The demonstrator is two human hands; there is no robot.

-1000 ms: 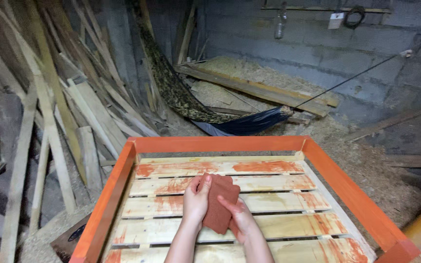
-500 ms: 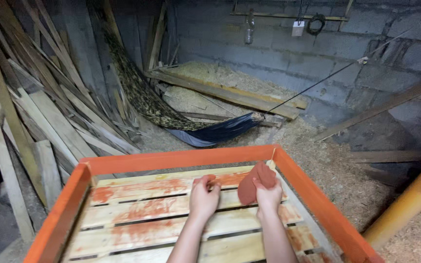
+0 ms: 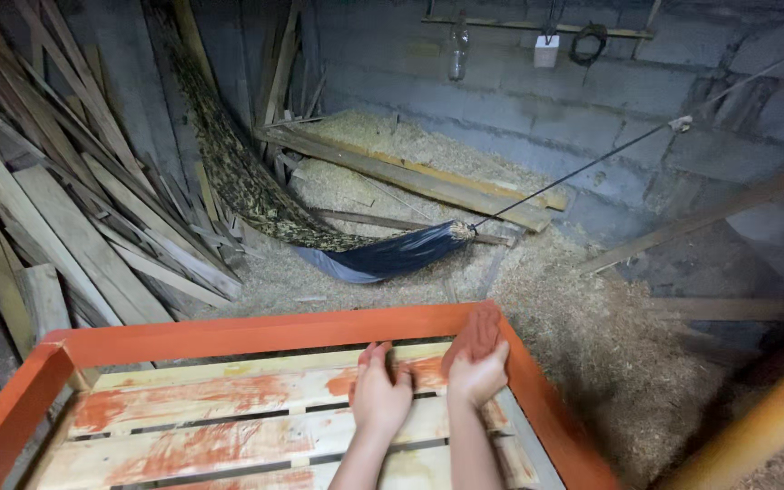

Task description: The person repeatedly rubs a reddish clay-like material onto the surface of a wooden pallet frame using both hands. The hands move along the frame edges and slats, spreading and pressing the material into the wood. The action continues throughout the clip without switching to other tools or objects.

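Note:
An orange-painted wooden frame (image 3: 256,331) with pale slats (image 3: 183,404) smeared in orange fills the lower part of the head view. My right hand (image 3: 478,372) grips a rust-red pad (image 3: 474,334) and holds it against the frame's far right inner corner. My left hand (image 3: 378,392) rests just beside it on the far slat, fingers bent and together, with nothing visible in it.
Loose planks (image 3: 74,209) lean in a heap at the left. A camouflage and dark blue hammock (image 3: 338,245) hangs on a cord over sawdust (image 3: 583,308) beyond the frame. A grey block wall (image 3: 592,100) closes the back. An orange beam (image 3: 764,422) slants at lower right.
Both hands have moved from the middle slats toward the frame's far right corner, taking the red pad along. The view has swung to the right.

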